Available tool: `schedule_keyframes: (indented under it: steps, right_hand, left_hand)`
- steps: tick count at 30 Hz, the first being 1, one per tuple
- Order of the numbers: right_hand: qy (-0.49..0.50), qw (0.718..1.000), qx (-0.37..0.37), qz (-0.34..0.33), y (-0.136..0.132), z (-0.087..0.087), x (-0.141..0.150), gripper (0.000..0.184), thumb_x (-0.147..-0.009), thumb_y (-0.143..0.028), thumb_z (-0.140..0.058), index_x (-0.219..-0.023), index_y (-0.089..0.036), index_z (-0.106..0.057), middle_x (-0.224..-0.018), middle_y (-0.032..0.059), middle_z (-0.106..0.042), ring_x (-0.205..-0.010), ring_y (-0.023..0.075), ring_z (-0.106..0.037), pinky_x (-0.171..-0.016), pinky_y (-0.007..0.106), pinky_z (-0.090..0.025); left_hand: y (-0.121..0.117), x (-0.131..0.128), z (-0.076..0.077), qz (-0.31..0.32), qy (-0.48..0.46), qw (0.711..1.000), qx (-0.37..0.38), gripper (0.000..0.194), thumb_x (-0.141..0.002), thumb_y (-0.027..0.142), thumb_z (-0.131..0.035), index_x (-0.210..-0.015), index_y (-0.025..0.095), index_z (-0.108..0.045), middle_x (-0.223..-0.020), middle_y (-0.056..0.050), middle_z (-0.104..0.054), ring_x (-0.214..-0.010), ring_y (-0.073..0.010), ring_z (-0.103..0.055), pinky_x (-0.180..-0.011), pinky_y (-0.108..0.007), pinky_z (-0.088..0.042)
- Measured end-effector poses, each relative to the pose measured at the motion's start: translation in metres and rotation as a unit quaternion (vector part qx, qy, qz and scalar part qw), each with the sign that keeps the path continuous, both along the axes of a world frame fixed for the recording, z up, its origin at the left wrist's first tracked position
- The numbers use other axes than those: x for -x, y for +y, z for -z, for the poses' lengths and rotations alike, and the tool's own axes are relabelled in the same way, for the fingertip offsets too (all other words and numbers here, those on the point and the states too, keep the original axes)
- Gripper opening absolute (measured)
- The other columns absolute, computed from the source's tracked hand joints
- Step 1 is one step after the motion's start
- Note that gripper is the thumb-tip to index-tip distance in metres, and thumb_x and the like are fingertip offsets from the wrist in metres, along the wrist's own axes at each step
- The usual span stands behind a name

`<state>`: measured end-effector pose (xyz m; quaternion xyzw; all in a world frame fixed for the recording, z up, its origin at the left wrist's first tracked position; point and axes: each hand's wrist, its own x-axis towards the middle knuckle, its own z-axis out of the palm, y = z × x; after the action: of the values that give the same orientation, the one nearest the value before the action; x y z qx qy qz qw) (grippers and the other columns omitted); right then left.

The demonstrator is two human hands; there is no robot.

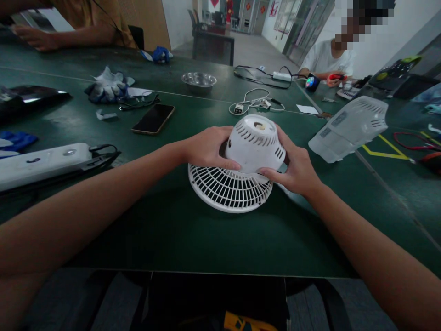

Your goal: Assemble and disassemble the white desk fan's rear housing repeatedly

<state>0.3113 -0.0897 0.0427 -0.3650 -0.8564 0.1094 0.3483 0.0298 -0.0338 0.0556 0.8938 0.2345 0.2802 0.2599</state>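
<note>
Between my two hands is a white slotted fan motor cover (253, 151), dome-shaped, with an opening in its top. My left hand (212, 147) grips its left side, thumb along the lower front edge. On the other side my right hand (296, 168) closes round the right flank, its thumb also at the front rim. Beneath the cover, a round white fan grille (229, 191) lies on the green table (213, 243). The cover hides the grille's rear part, so I cannot tell whether the two are joined.
Left are a phone (154, 118), grey-blue gloves (108, 86) and a long white device (44, 165). Behind the cover stand a metal bowl (199, 80) and a white cable (257, 103). A translucent plastic housing (349, 128) lies right. Two other people sit across the table.
</note>
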Motion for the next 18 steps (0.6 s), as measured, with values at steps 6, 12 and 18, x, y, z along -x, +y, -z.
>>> schedule_keyframes:
  steps: [6, 12, 18]
  right_hand:
    - [-0.028, 0.998, -0.050, 0.009, 0.002, 0.004, 0.003, 0.108, -0.080, -0.062, -0.078, -0.167, -0.031, -0.022, -0.169, 0.0065, -0.037, -0.148, 0.0433, -0.044, -0.121, 0.064, -0.039]
    - [0.048, 0.998, 0.029, -0.002, -0.002, 0.005, 0.003, 0.119, -0.070, -0.065, -0.084, -0.166, -0.032, -0.022, -0.165, 0.0100, -0.043, -0.132, 0.0462, -0.061, -0.097, 0.060, -0.061]
    - [0.145, 0.973, 0.170, -0.053, -0.007, 0.011, 0.001, 0.117, -0.065, -0.047, -0.092, -0.162, -0.036, -0.027, -0.127, 0.0081, -0.074, -0.083, 0.0289, -0.078, -0.055, 0.037, -0.065]
  left_hand:
    - [0.013, 0.007, 0.007, 0.036, 0.040, 0.991, -0.124, 0.086, -0.079, 0.072, -0.073, -0.143, 0.015, -0.057, -0.138, -0.019, -0.066, -0.124, -0.0361, -0.064, -0.105, -0.047, -0.051]
    - [0.011, 0.001, 0.015, 0.020, -0.024, 0.993, -0.116, 0.105, -0.084, 0.069, -0.071, -0.164, 0.021, -0.023, -0.156, -0.019, -0.051, -0.136, -0.0407, -0.056, -0.114, -0.054, -0.045]
    - [-0.010, -0.020, 0.024, 0.022, -0.088, 0.987, -0.131, 0.131, -0.073, 0.072, -0.079, -0.164, 0.035, 0.007, -0.169, -0.015, -0.024, -0.150, -0.0480, -0.036, -0.116, -0.065, -0.038]
